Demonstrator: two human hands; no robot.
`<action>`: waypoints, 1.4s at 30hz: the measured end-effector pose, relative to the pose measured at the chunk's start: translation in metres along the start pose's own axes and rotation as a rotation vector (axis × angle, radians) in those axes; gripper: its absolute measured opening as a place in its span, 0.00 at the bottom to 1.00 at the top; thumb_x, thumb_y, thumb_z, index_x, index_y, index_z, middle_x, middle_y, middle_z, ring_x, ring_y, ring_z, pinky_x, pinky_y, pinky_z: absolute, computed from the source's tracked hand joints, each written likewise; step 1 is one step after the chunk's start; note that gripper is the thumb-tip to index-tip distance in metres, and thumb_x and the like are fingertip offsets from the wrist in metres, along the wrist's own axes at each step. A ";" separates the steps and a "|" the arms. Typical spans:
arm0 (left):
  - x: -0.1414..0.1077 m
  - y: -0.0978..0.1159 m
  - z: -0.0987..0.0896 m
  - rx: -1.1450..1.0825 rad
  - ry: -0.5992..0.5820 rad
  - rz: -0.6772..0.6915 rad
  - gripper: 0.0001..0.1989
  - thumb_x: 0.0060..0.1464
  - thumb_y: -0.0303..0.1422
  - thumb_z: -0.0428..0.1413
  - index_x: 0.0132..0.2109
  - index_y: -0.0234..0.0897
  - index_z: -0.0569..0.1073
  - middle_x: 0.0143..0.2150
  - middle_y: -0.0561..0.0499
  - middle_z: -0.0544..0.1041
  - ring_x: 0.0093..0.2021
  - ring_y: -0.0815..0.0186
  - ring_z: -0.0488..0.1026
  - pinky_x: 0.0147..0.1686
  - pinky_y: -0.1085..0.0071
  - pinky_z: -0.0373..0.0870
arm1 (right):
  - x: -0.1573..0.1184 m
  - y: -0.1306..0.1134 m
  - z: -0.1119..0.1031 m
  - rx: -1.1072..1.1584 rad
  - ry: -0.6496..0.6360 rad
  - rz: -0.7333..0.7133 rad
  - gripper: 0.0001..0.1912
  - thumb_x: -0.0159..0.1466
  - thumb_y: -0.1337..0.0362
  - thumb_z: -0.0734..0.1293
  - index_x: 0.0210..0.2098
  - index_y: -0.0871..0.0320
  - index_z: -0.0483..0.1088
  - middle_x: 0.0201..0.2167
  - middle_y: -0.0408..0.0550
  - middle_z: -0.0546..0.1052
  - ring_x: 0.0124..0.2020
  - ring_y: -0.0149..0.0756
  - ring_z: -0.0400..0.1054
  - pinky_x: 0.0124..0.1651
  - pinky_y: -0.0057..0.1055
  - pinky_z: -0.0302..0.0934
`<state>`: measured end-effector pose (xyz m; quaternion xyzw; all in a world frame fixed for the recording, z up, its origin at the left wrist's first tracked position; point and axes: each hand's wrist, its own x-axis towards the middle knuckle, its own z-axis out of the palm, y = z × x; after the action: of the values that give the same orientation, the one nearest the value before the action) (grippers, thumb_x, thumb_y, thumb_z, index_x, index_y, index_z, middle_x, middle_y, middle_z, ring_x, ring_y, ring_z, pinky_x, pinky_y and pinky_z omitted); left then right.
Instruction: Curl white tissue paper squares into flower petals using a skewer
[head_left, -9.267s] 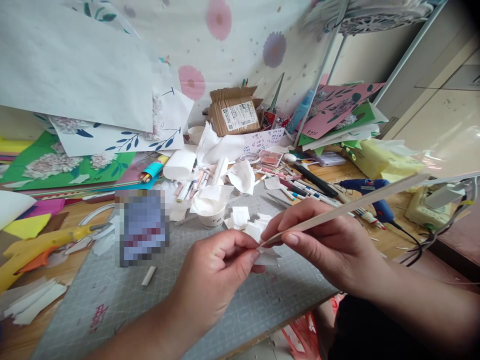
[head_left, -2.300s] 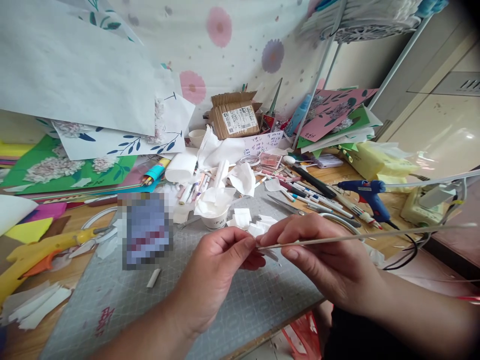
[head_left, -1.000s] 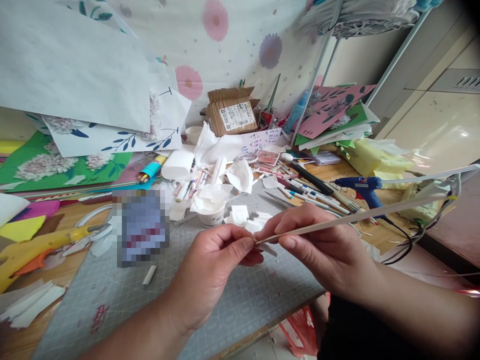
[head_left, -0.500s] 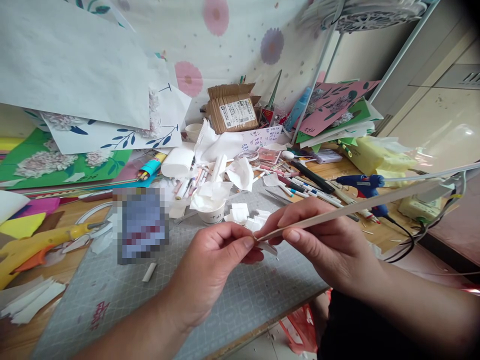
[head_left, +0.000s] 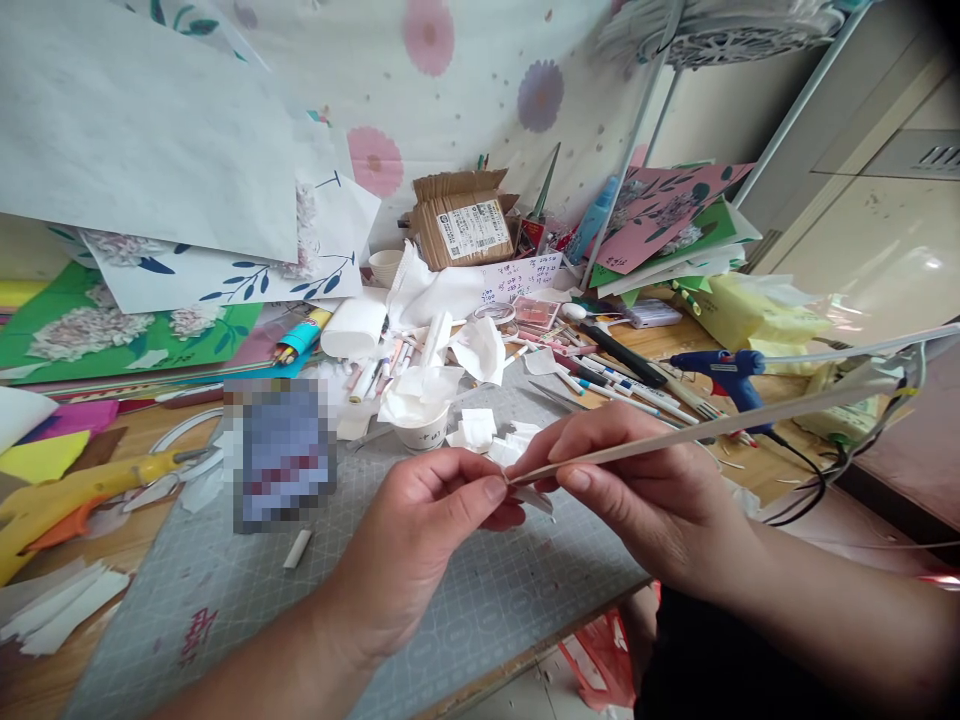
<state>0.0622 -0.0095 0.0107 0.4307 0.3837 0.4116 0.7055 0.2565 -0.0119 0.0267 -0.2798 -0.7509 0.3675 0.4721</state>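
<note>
A long, narrow cream paper strip (head_left: 757, 420) runs from my fingertips up to the right, its far end near some cables. My right hand (head_left: 645, 490) pinches it between thumb and fingers a little way from its near end. At that near end the thumb and forefinger of my left hand (head_left: 442, 520) are pressed together. A small pale flap (head_left: 534, 498) shows below the fingertips; whether it belongs to the strip I cannot tell. Both hands are over the grey cutting mat (head_left: 517, 600). Just beyond them stands a white paper cup (head_left: 424, 435) with tissue in it, beside small white paper pieces (head_left: 476, 430).
A blue glue gun (head_left: 724, 370) lies at right, a yellow one (head_left: 90, 490) at left. Pens (head_left: 615, 375), a cardboard box (head_left: 465, 220) and paper flower pictures (head_left: 247, 270) crowd the back. A blurred-out object (head_left: 285, 455) sits on the mat's left part.
My right hand and the strip have shifted very slightly left and down, and the strip's far end sits a little lower. Both hands keep their pinch.
</note>
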 end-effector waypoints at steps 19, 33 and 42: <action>0.001 0.002 0.003 0.029 0.053 -0.016 0.06 0.50 0.33 0.64 0.30 0.34 0.79 0.28 0.52 0.80 0.30 0.68 0.76 0.34 0.75 0.70 | 0.001 -0.001 0.001 -0.026 0.015 0.004 0.02 0.67 0.68 0.64 0.40 0.56 0.67 0.36 0.50 0.77 0.39 0.39 0.76 0.40 0.35 0.72; 0.001 0.001 0.001 0.074 0.050 -0.007 0.06 0.52 0.33 0.63 0.31 0.35 0.79 0.29 0.52 0.80 0.31 0.68 0.76 0.36 0.74 0.71 | 0.002 -0.001 0.001 -0.083 0.025 -0.017 0.02 0.67 0.66 0.64 0.40 0.57 0.67 0.35 0.50 0.78 0.37 0.38 0.76 0.38 0.33 0.72; 0.001 0.000 0.002 0.072 0.044 -0.010 0.05 0.52 0.32 0.62 0.32 0.35 0.79 0.30 0.51 0.81 0.32 0.68 0.76 0.36 0.74 0.71 | 0.002 0.000 0.002 -0.026 0.048 -0.012 0.02 0.68 0.67 0.63 0.38 0.58 0.67 0.35 0.50 0.76 0.34 0.35 0.74 0.36 0.32 0.71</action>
<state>0.0639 -0.0092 0.0116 0.4448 0.4159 0.4031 0.6831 0.2537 -0.0111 0.0275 -0.2900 -0.7457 0.3483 0.4884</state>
